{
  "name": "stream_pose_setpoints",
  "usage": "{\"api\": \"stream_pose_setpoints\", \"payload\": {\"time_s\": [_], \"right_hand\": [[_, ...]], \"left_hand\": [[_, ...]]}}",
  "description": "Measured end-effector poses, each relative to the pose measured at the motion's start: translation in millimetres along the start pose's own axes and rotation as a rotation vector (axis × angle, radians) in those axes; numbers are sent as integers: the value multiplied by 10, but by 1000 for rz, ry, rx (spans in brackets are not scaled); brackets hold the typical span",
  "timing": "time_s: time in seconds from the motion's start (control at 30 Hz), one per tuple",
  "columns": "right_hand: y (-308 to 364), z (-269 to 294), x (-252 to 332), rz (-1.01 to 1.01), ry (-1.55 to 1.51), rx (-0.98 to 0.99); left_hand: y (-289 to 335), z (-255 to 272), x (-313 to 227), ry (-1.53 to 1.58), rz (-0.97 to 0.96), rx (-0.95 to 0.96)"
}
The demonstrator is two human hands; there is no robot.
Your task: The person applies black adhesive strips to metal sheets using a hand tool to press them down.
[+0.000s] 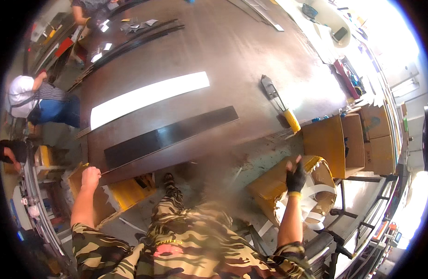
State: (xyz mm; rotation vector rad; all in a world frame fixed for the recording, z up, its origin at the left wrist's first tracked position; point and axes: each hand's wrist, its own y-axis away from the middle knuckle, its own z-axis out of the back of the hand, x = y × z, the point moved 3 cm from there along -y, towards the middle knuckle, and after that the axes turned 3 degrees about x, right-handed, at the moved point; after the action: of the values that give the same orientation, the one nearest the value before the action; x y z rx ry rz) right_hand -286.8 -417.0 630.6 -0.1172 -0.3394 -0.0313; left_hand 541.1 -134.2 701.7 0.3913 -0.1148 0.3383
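Observation:
My left hand (91, 178) is bare and closed, at the near left corner of the large brown table (232, 60). What its fingers hold, if anything, is too small to make out. My right hand (295, 176), in a dark fingerless glove with a yellow cuff, is raised with its fingers apart and nothing in them. Below and beside it stands a torn cardboard box (259, 187) with curled white strips (318, 189). On the table a long black panel (172, 135) lies nearest me, and a long white panel (151, 98) lies beyond it.
A tool with a yellow handle (292, 122) lies at the table's right. Thin dark strips (144, 41) lie along the far left. One person (51, 100) is beside the table at left; another (90, 11) works farther off. An upright cardboard box (324, 145) stands at right.

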Motion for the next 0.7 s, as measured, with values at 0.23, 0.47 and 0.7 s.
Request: {"api": "stream_pose_setpoints", "payload": {"time_s": [0.23,0.47,0.7], "right_hand": [[-1757,73,1369,-46,69,227],[-820,-162,1500,-167,-946,420],[613,-733,2356,-116,-429,402]], "left_hand": [[-13,136,-162,53,59,-76],[416,-10,347,372,172,-225],[141,-258,516,479,-396,-469]]}}
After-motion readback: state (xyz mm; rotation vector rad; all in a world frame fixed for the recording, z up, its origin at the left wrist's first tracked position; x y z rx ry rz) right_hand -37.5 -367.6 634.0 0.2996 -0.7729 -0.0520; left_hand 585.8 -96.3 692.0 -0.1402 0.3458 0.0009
